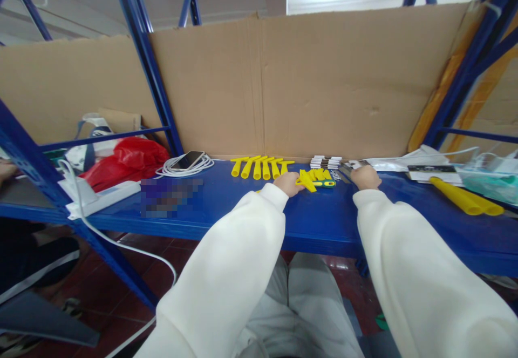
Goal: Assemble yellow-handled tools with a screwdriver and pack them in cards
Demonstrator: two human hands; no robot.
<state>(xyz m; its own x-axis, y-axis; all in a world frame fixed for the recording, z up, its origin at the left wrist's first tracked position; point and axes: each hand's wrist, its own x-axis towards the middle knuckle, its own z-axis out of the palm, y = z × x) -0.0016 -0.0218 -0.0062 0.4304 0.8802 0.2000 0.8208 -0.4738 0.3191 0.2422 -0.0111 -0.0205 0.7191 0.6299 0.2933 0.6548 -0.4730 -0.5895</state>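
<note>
Left hand [288, 183] rests on the blue shelf [226, 207], fingers closed on a yellow plastic piece [306, 180] at the near edge of a small yellow pile [319, 175]. The piece's long axis runs diagonally, its far end pointing up-left. Right hand [365, 176] touches a flat metallic part [345, 170] just beside the pile; whether its fingers grip it, cannot tell. Judgement: hold the piece near its middle, keep it clear of the row of yellow handles [261, 167] behind.

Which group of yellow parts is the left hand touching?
The left hand touches the loose yellow pile in front, not the neat row of yellow handles by the cardboard.
</note>
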